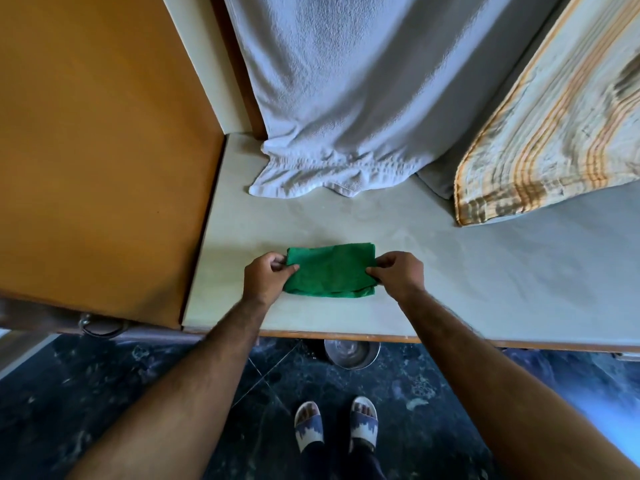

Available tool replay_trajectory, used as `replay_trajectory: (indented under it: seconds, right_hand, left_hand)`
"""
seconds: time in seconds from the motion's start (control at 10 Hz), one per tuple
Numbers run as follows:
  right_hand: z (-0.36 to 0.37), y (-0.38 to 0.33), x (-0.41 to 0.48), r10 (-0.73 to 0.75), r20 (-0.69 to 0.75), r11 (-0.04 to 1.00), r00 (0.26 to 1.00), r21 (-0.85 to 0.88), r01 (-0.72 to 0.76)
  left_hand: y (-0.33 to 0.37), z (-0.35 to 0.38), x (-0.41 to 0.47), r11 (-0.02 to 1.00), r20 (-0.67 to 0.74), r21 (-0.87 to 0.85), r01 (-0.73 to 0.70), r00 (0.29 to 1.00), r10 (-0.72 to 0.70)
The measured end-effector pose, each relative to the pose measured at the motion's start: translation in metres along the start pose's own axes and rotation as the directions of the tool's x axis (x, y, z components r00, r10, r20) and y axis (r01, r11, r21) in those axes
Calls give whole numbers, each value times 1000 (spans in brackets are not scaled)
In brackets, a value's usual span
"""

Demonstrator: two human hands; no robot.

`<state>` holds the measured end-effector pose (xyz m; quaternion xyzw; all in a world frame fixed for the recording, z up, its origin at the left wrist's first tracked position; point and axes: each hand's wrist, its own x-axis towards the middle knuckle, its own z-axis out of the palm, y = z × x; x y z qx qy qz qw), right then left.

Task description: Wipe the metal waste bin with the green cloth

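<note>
The green cloth (329, 270) lies folded into a rectangle on the pale shelf (450, 271). My left hand (265, 277) pinches its left edge and my right hand (398, 273) pinches its right edge. The metal waste bin (351, 353) stands on the dark floor below, half hidden under the shelf's front edge, with only its shiny round rim and inside showing between my forearms.
A white towel (329, 116) hangs down onto the back of the shelf. A striped orange and cream cloth (547, 133) drapes at the right. An orange wooden panel (104, 150) walls the left side. My sandalled feet (334, 426) stand on the dark marble floor.
</note>
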<state>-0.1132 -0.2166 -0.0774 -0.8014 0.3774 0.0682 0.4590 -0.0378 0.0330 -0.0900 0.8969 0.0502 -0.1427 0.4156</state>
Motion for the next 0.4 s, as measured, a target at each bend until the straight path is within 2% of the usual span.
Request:
replay_trajectory:
  seconds: [0.1,0.2,0.3,0.4]
  right_hand:
    - [4,5,5,-47,-4,996,999,-78,47]
    - [6,10,10,-59,-21,989,998,-135,56]
    - [3,3,8,-109,-33,951,994,-293,95]
    - [-10,-21,2,-350,-4,819,937,-487,304]
  left_hand:
    - [0,5,3,997,-15,76,-21,1000,22]
    - [2,5,8,960,-15,276,-48,998,54]
    - [14,-3,6,830,5,551,-90,994,105]
    - [33,-16,12,721,54,647,-249,958,283]
